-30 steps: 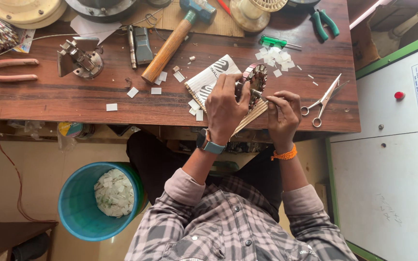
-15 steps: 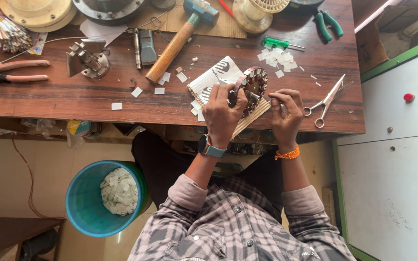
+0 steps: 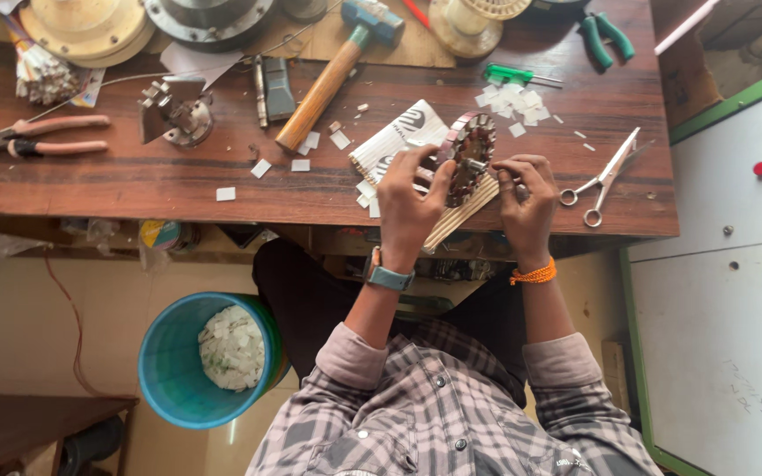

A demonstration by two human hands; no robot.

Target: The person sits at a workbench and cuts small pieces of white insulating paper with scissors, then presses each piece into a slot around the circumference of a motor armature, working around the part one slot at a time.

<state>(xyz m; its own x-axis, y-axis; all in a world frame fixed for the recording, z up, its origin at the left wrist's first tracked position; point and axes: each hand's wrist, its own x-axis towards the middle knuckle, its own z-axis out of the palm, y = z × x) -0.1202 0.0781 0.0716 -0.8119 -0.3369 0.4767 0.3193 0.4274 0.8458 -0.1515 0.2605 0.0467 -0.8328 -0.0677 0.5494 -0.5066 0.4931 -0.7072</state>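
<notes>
A round metal motor stator [image 3: 469, 157] with slots around its rim is held upright over the near edge of the wooden workbench [image 3: 178, 189]. My left hand [image 3: 412, 203], with a watch on the wrist, grips its left side. My right hand [image 3: 526, 198], with an orange thread on the wrist, has its fingertips at the stator's right side, pinched on a small piece I cannot make out. Under the hands lie a bundle of thin wooden sticks [image 3: 464, 211] and a white printed card [image 3: 394, 141].
On the bench lie a wooden-handled hammer [image 3: 328, 79], scissors [image 3: 605, 176], pink-handled pliers [image 3: 33, 137], green-handled pliers [image 3: 605, 35], a green screwdriver [image 3: 517, 77], a small metal part [image 3: 174, 115] and scattered white paper bits [image 3: 513, 101]. A blue bin [image 3: 209, 357] of scraps stands below left.
The stator has turned slightly in my hands and my fingers have shifted on it. The view has moved a little; nothing on the bench has moved.
</notes>
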